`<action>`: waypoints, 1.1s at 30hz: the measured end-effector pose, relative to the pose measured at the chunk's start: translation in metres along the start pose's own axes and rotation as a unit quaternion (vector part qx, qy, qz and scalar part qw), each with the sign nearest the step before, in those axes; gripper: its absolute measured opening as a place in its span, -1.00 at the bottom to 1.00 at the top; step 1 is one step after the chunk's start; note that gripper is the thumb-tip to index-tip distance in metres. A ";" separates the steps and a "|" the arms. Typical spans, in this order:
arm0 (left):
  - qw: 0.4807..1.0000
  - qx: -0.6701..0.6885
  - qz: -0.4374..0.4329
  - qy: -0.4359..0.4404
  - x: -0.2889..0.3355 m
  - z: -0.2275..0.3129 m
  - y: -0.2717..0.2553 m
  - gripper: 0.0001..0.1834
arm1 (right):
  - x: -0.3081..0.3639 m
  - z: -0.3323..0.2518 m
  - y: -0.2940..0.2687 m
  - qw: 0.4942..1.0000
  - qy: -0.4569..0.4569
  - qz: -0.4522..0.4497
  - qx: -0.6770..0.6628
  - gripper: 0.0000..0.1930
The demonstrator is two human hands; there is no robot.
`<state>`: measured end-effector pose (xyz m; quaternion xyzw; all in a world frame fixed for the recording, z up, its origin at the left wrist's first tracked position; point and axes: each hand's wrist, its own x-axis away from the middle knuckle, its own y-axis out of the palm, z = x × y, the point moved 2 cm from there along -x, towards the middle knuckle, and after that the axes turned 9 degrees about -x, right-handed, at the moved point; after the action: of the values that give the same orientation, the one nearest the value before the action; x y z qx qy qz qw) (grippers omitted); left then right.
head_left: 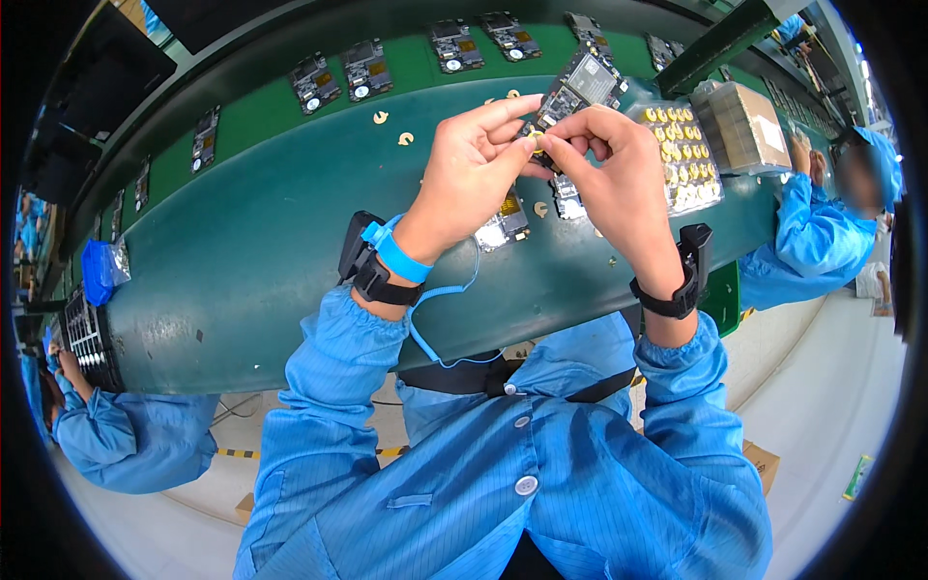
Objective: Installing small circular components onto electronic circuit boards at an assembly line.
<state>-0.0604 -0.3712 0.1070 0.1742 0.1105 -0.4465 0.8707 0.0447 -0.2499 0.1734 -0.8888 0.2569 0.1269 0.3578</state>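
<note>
Above the green table [290, 222] I hold up a dark circuit board [588, 82] with a silver shield plate, tilted away to the right. My left hand [462, 179] grips its near end, fingers behind and thumb in front. My right hand [619, 164] pinches a small round part with a yellow rim [537, 143] against that end. Both thumbs meet there and partly hide the part. Below my hands lie a circuit board [505, 222] and another board [568, 199], partly covered. Small cream C-shaped pieces [405, 139] are scattered around.
Beside my right hand lies a clear tray [696, 184] of round yellow-rimmed parts. Behind it stands a stack of trays [739, 126]. Boards [367, 70] line the far green strip. A coiled blue cord [440, 293] trails from my left wristband. Co-workers sit at right [817, 217] and left [145, 435].
</note>
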 end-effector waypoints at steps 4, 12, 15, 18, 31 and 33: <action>1.000 0.005 0.010 -0.004 -0.001 0.007 -0.003 -0.53 | 0.000 -0.002 0.004 0.999 -0.046 0.010 0.011 -0.91; 0.999 0.027 0.043 -0.010 -0.002 0.013 -0.008 -0.55 | 0.011 0.012 -0.007 0.979 -0.015 0.194 -0.055 -0.90; 0.998 0.036 0.051 -0.022 -0.001 0.012 -0.012 -0.54 | 0.013 0.013 -0.010 0.986 0.089 0.109 -0.095 -0.82; 0.996 0.069 0.049 -0.038 0.001 0.011 -0.013 -0.53 | 0.015 0.016 0.000 0.973 0.144 0.041 -0.175 -0.76; 0.995 0.068 0.039 -0.060 0.007 0.015 -0.025 -0.61 | 0.013 0.008 0.014 0.959 0.138 0.007 -0.249 -0.75; 0.995 0.073 0.042 -0.061 0.008 0.014 -0.026 -0.62 | 0.014 0.005 0.016 0.963 0.136 0.015 -0.232 -0.74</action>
<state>-0.0760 -0.3969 0.1118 0.2141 0.0164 -0.4259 0.8789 0.0473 -0.2610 0.1551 -0.9523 0.2797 0.0663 0.1019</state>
